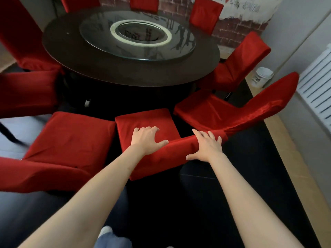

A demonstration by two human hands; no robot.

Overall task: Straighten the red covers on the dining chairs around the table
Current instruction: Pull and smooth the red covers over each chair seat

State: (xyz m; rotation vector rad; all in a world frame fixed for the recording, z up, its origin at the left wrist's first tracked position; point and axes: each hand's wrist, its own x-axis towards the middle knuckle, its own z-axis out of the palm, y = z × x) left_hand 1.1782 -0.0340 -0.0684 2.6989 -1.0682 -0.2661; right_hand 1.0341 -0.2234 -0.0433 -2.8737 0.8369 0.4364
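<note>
At the near edge of the round table, lines by label:

Left hand [147,140]: laid on the top of the nearest chair's backrest, at its left part; fingers bent over the front edge, thumb stretched right along the top fold; pressing down on the cloth, curl loose, no pinch plainly visible.

Right hand [206,146]: set on the right part of the same backrest top; fingers spread and nearly straight across the fold, thumb pointing left on the near face; flat on the fabric, gripping nothing.

Red cover [157,158]: directly under both palms, draped over the backrest; near face hanging smooth below the wrists, top edge rolled into a soft ridge between the two hands, bunched into a twist just past the right fingertips.

Seat [146,119]: square red cushion beyond the left fingers, flat, corners rounded, faint creases.

Cloth: matte red with a slight sheen where light catches the folds.

Left neighbour chair [71,138]: red-covered seat touching or just beside the nearest seat, shallow wrinkles across it.

Right neighbour chair [238,111]: turned at an angle, its cover glossier, long diagonal folds down the back, its lower corner meeting the twist by the right hand.

Table [125,72]: dark, round, smooth rim.

Glass turntable [138,35]: clear disc at the table's centre, pale ring inside, reflections on it.

Further chairs: red covers ringing the far side, details blurred.

White bucket [262,76]: on the floor at right, near a white ribbed radiator [317,86].
</note>
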